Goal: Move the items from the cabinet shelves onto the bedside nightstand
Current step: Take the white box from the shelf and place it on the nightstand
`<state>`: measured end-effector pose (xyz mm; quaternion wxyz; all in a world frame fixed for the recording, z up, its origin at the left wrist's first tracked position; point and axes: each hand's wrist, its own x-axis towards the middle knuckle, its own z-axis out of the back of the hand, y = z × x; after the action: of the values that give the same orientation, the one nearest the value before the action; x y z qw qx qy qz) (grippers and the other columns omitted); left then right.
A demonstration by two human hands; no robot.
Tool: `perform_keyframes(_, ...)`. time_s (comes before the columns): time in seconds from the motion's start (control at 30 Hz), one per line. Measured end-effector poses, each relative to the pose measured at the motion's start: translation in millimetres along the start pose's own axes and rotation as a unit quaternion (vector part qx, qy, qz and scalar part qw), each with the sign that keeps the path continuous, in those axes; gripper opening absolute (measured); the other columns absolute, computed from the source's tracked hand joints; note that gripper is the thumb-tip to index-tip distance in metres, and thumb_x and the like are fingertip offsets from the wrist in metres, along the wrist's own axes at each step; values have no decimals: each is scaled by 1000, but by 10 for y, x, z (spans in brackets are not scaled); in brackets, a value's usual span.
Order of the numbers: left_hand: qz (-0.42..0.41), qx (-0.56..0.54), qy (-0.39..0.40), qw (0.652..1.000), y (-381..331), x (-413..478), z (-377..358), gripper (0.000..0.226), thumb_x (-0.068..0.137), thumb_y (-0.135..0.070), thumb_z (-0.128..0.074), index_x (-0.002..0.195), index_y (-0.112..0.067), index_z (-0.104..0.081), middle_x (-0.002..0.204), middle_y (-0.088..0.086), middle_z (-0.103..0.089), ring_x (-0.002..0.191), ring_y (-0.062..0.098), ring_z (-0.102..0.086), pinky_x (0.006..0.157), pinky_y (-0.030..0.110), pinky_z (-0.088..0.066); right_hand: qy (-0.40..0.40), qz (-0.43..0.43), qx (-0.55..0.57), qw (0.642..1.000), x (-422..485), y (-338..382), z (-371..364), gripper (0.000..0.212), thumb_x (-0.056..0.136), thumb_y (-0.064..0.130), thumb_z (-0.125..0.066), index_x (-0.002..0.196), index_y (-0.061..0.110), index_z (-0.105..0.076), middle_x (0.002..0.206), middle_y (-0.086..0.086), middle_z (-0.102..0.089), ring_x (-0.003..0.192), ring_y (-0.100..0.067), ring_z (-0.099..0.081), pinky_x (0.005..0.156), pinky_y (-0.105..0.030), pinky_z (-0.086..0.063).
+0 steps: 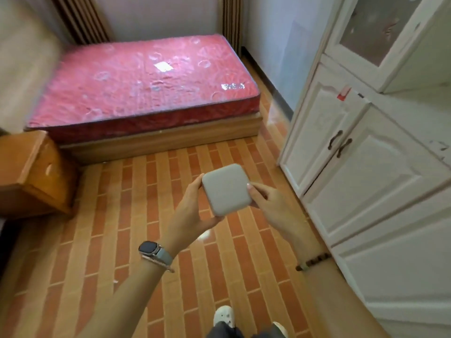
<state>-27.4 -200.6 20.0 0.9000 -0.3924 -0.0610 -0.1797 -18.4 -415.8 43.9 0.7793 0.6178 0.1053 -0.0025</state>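
The floor (136,240) of orange and red brick-pattern tiles fills most of the view. At the far side stands a bed with a red mattress (136,84) on a wooden base. Along the right side is a tall white cabinet (366,167); its lower doors are closed and carry dark handles. The wooden nightstand (31,172) stands at the left edge, just beside the foot corner of the bed. In the middle, above the floor, the person holds a small grey case (225,190) with rounded corners, well apart from the nightstand and nearer to the cabinet. The left hand (192,206) grips its left edge with the thumb on the side, and the right hand (271,203) pinches its right edge. The left wrist wears a watch (149,248), the right wrist a bead bracelet (313,261).
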Motion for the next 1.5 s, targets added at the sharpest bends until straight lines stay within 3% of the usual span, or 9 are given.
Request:
perform_keyframes(0.13,63,1,-53,997,286,-115,353,98,68,-36,-81,144,-17,-23,142,-4,-38,127,3,-39,103,15,-35,52,10,-5,999,365,108,-456,36,100,34,-48,125,14,-63,114,3,-69,108,-12,-65,92,-32,-55)
perform_keyframes(0.3,126,31,-115,985,606,-229,669,97,69,-39,-80,144,-16,-23,142,-5,-38,126,3,-39,100,11,-34,134,17,-36,990,818,251,-957,40,100,41,-45,129,17,-60,116,5,-66,110,-10,-61,95,-31,-53)
perform_keyframes(0.57,203,44,-184,961,1066,47,963,98,68,-40,-82,143,-17,-23,141,-2,-38,128,5,-38,103,22,-37,248,36,-38,967,1727,438,-1462,31,101,40,-43,120,24,-63,114,9,-66,108,-8,-62,93,-28,-53)
perform_keyframes(0.63,217,53,-200,954,1176,171,1038,98,67,-41,-82,143,-17,-24,141,-2,-39,127,4,-39,103,18,-35,272,43,-47,960,1978,524,-1554,34,101,40,-43,122,22,-64,112,9,-67,106,-7,-62,93,-28,-52)
perform_keyframes(0.73,244,61,-228,941,1320,339,1154,99,66,-40,-82,143,-18,-23,142,-3,-39,126,2,-38,99,7,-30,298,60,-66,950,2323,657,-1708,36,101,38,-43,124,20,-63,113,8,-67,106,-7,-62,94,-30,-52)
perform_keyframes(0.97,300,61,-278,910,1615,528,1384,98,67,-40,-82,143,-23,-22,143,-5,-38,127,3,-39,97,18,-39,366,87,-112,920,2917,848,-2111,31,100,43,-41,116,29,-64,110,4,-68,105,-15,-63,97,-39,-52)
perform_keyframes(1.13,343,59,-303,887,1910,580,1637,98,67,-43,-81,143,-25,-22,143,-8,-37,126,0,-37,94,15,-36,411,96,-122,898,3282,960,-2551,38,101,43,-41,118,20,-66,111,3,-69,106,-14,-64,97,-41,-52)
perform_keyframes(1.33,373,55,-322,869,2476,663,2113,98,67,-38,-82,143,-24,-22,143,-5,-38,121,-4,-35,92,12,-36,435,102,-140,884,3747,1169,-3294,37,100,44,-41,114,22,-67,107,4,-69,102,-13,-64,96,-44,-53)
perform_keyframes(1.5,386,51,-352,851,2977,738,2664,99,67,-39,-82,144,-25,-21,144,-7,-36,118,-8,-32,82,2,-30,446,127,-155,872,4123,1477,-3994,37,100,46,-41,114,24,-67,110,4,-69,105,-14,-64,98,-43,-52)
